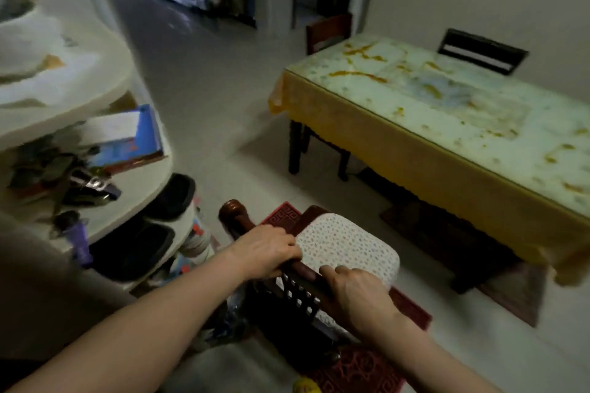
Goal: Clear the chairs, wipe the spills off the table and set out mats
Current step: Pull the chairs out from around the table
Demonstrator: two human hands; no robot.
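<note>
A dark wooden chair [306,284] with a white dotted cushion [348,246] is seen at lower centre, near the camera, its top rail clamped by both hands: left hand [268,252] on the rail's left part, right hand [357,297] on the right, fingers curled over. The bench [351,124], w/ yellow cloth and orange spills [357,73] on its top, is located well apart, upper right; two more chairs are noted at its far side. Cluttered white shelves [105,124] are recorded at left.

The shelf unit [64,83] at near left is smeared by blur — its clutter unreadable — while the stained table [447,112] runs off the right edge, its far end cut.
</note>
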